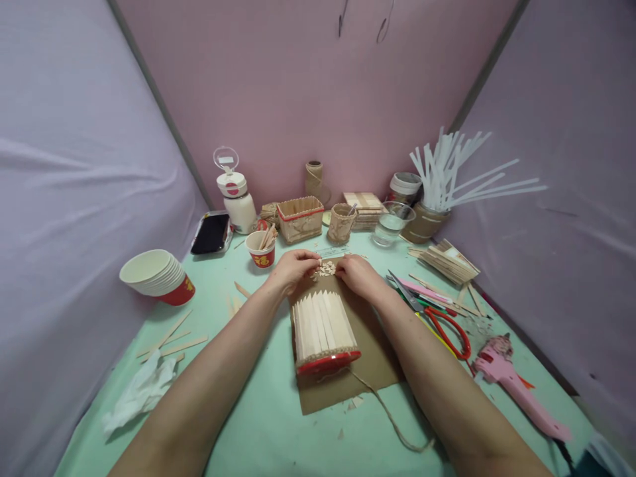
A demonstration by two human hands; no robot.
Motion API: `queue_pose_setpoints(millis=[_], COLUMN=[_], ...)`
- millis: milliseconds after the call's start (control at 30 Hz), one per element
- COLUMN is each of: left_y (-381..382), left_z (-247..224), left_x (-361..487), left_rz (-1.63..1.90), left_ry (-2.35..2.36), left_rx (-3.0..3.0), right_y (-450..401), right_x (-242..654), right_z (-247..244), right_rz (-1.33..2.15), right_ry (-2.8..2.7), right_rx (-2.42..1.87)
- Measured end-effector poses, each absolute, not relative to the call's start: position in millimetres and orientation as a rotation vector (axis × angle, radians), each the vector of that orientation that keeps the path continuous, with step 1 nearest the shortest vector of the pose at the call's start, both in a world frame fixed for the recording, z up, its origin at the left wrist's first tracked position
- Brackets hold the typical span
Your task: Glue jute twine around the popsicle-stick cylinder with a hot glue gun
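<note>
My left hand (297, 268) and my right hand (356, 273) rest at the far end of a brown cardboard sheet (377, 351), on either side of a small pile of wood chips (326, 269). The fingers of both are curled together at the pile's edges; what they pinch, if anything, is too small to tell. Nearer to me, a fence-like piece of pointed wooden sticks (324, 324) lies on the cardboard, with a red base (328, 363) toward me. A twine (387, 411) trails from it to the right.
Scissors (447, 331), pens and a pink glue gun (517, 391) lie at the right. Paper cups (159, 275) and a crumpled tissue (142, 391) are at the left. Along the back stand a basket (301, 222), a water bowl (390, 228) and white sticks (447, 172).
</note>
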State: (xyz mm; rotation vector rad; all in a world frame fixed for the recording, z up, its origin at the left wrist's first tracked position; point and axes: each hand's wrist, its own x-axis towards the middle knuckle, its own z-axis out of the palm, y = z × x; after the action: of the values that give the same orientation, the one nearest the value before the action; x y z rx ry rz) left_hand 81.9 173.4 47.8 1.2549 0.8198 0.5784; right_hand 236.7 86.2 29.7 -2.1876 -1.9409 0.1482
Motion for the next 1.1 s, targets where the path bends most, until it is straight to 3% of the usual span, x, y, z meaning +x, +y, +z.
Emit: queue_pose_setpoints(millis=[100,300,433,833,1100], left_y=[173,174,172,167,169], left_z=[48,54,60,65,63], left_x=[82,79,78,77,77], left_rz=[0.573,0.542,0.544,0.443,0.430], left_ry=[0.822,0.806,0.787,0.675,0.659], left_rx=[1.246,1.198,1.162,0.943,0.923], right_y=[86,81,83,85,91], right_x=[237,235,230,215,210], right_z=[30,43,47,42,36], right_rz=[0.178,1.015,1.245,1.317,1.059], right_ry=[-1.832,-0.999,-0.732,-0.756,-0.875], right_rx=[-2.118,-1.486,-1.186,-0.993,-1.115])
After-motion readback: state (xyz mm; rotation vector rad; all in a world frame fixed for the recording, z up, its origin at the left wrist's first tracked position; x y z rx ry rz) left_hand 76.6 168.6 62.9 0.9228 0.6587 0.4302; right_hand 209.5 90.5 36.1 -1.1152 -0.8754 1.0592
